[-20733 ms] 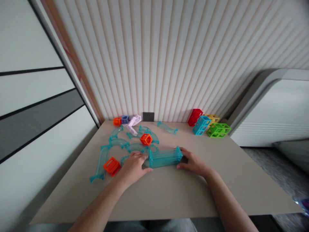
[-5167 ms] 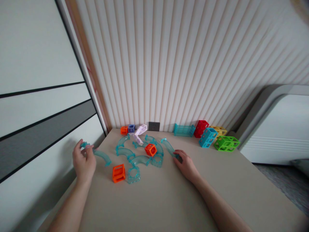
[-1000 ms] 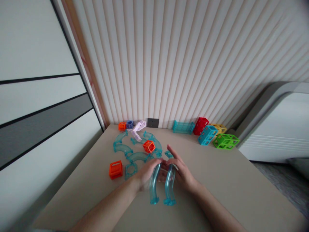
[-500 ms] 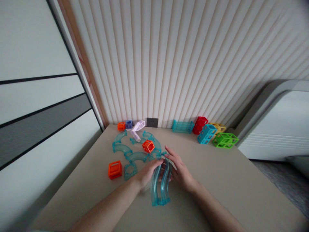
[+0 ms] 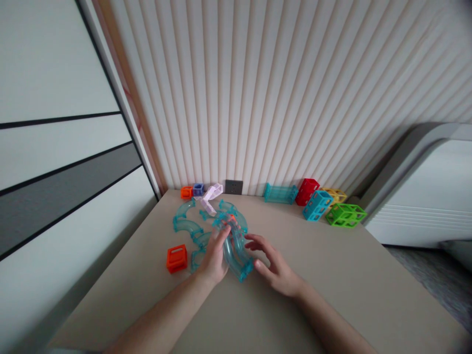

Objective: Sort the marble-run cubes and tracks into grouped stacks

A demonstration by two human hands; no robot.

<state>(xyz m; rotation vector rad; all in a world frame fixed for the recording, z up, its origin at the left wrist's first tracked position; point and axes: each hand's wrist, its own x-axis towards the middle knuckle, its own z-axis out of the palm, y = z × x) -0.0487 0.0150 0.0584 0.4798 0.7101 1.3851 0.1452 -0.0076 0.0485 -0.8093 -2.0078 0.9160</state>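
Note:
My left hand [image 5: 217, 255] is closed around a pair of curved, see-through teal tubes [image 5: 236, 250], lifted above the table and tilted with their lower end toward me. Just right of that lower end, my right hand [image 5: 275, 268] has its fingers apart and holds nothing. Behind the held tubes an orange block [image 5: 232, 217] is mostly hidden. More curved teal tubes [image 5: 188, 226] lie beyond my left hand, some end to end. A flat teal piece [image 5: 197, 259] is partly covered by that hand, and a larger orange block [image 5: 177, 258] sits left of it.
A lilac branched piece [image 5: 210, 199], a small orange block [image 5: 186, 192] and a purple block [image 5: 198, 189] are at the back left. Along the back right stand a straight teal tube [image 5: 280, 193] and red [image 5: 306, 191], blue [image 5: 317, 205], yellow [image 5: 336, 195] and green [image 5: 345, 215] open-frame blocks.
The held tubes have moved up and left and turned, their lower end now pointing toward the right. My right hand has come off them and moved slightly right, fingers apart.

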